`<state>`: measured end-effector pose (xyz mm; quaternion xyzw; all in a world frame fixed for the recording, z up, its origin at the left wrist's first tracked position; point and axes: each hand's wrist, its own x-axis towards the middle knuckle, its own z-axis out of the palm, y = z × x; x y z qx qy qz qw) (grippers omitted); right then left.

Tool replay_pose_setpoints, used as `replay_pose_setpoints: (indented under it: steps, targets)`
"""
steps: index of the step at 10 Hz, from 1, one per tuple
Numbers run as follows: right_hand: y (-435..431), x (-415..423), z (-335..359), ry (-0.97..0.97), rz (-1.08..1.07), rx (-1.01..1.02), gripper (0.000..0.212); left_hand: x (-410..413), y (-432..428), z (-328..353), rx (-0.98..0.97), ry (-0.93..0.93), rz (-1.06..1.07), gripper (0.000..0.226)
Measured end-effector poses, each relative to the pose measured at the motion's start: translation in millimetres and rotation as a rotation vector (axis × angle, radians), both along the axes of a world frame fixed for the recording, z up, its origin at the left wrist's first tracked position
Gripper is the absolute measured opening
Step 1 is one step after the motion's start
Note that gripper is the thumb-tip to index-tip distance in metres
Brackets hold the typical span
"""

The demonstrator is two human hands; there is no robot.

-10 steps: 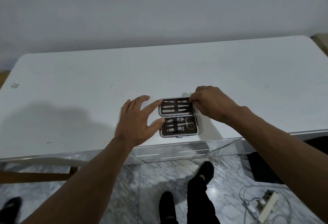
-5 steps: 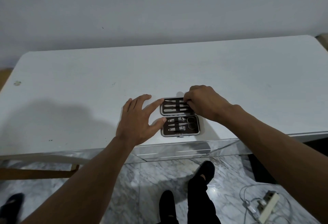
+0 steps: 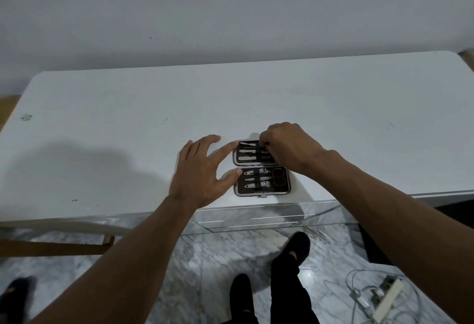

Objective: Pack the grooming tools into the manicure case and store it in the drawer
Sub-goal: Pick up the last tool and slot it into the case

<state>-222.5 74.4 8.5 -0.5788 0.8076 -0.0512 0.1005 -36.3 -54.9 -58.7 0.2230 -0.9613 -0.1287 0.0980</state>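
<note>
The manicure case (image 3: 261, 190) lies open flat near the front edge of the white table (image 3: 128, 123), both dark-lined halves facing up. Clippers and small scissors (image 3: 278, 179) sit strapped in the near half. Slim metal tools (image 3: 247, 155) lie in the far half. My left hand (image 3: 201, 172) rests on the table at the case's left side, fingers spread, index finger and thumb touching its edge. My right hand (image 3: 287, 148) covers the right end of the far half, fingertips pinched on the ends of the tools there. What it grips is hidden.
A clear acrylic drawer (image 3: 256, 217) hangs open under the table's front edge, below the case. On the marble floor are my legs and dark shoes (image 3: 295, 246), a white power strip with cables (image 3: 384, 300) at the right, and a wooden bar (image 3: 51, 246) at the left.
My right hand has slid left over the far half of the case, covering more of the tools. My left hand has stayed at the case's left edge.
</note>
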Motion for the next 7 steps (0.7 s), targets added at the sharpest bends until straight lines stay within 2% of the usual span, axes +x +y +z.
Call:
replay_pose_setpoints:
  steps: [2,7]
  targets:
    - [-3,2,-2,-0.007,-0.040,-0.035,0.024,0,0,0,0.006,0.007,0.003,0.060]
    - [11,9,5,-0.175,-0.202,-0.114,0.023,1,1,2,-0.003,0.013,0.000,0.059]
